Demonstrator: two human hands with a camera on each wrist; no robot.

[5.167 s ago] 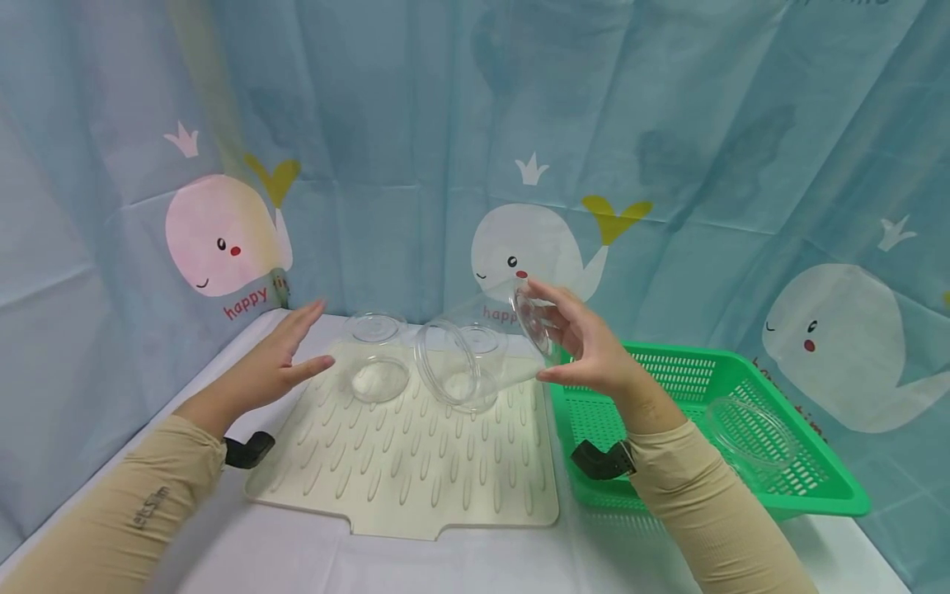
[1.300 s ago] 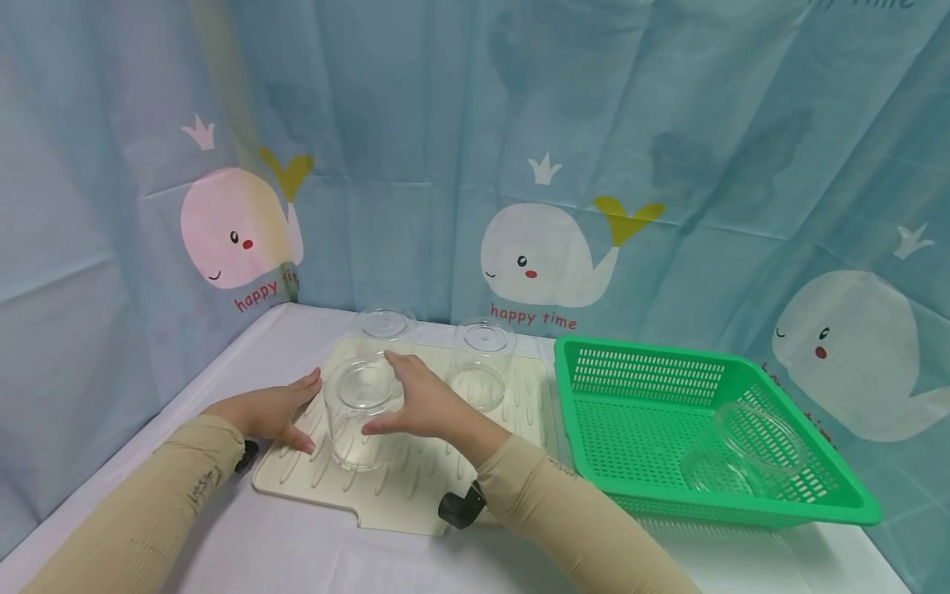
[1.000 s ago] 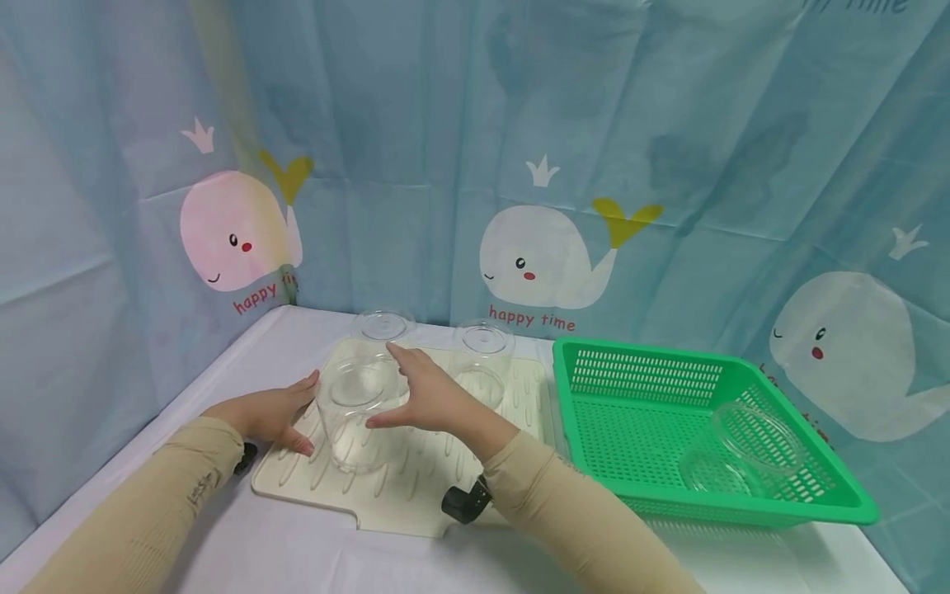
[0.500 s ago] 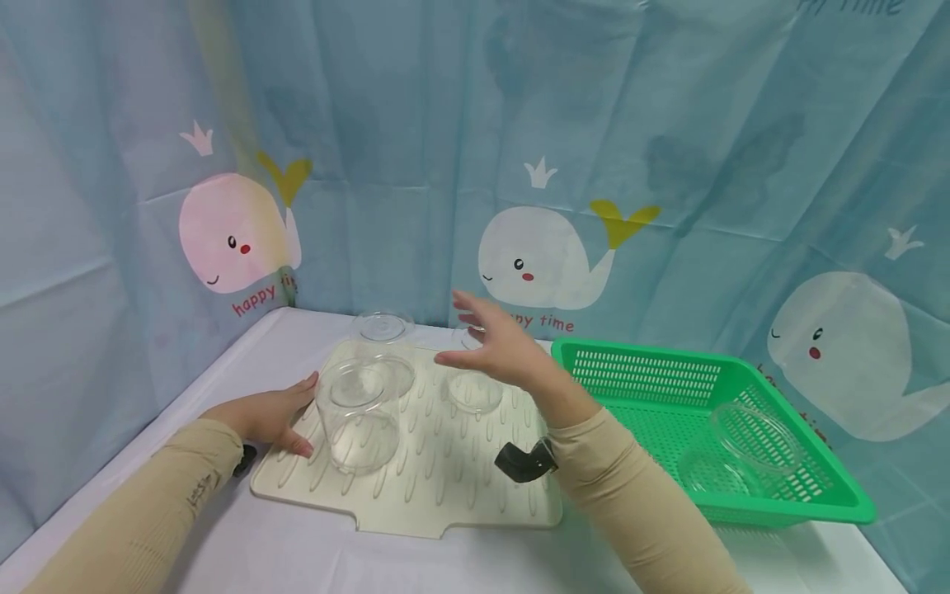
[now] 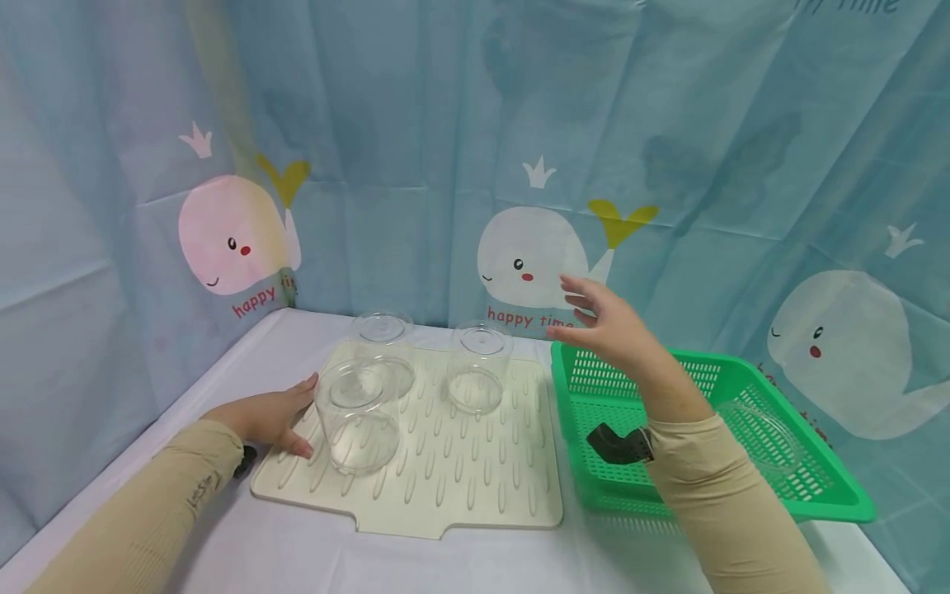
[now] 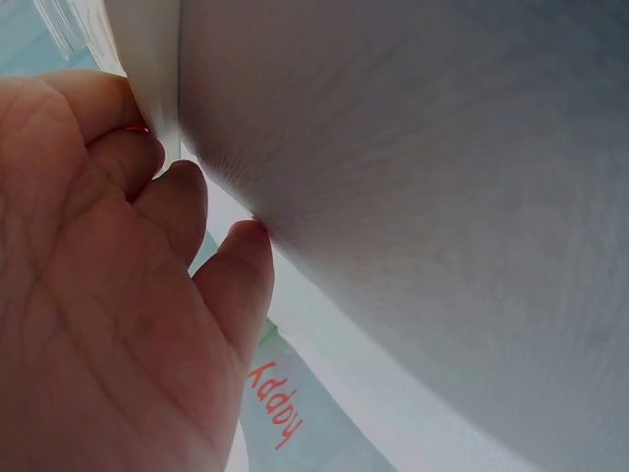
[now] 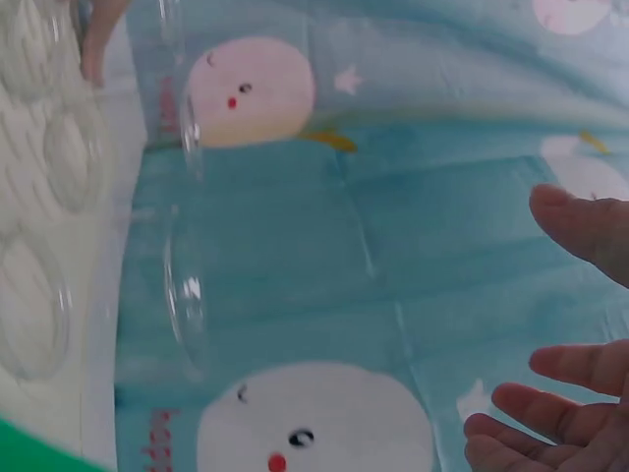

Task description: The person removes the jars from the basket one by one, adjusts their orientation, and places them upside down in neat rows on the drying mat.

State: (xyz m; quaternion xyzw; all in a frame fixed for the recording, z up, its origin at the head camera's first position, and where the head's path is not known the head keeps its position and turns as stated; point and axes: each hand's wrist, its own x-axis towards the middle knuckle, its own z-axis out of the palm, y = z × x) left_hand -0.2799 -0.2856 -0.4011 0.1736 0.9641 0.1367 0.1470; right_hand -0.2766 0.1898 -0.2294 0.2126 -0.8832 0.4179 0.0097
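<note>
My left hand rests at the left edge of a cream drying mat, thumb on its top. In the left wrist view the fingers touch the mat's side and the white cloth, slightly bent. Just right of that hand, a clear plastic cup stands base up on the mat. Two more such cups, one at back left and one at back right, stand the same way. My right hand hangs in the air above the basket's rear left corner, fingers apart, with nothing in it.
A green perforated basket stands right of the mat. Another clear cup lies inside it, partly hidden by the right forearm. A white cloth covers the table, and a blue whale-print curtain hangs behind and at the sides.
Earlier the right hand held a cup in the air; that cup now stands at the mat's front left. The right hand let go and moved right; the left hand came down to the mat's edge.
</note>
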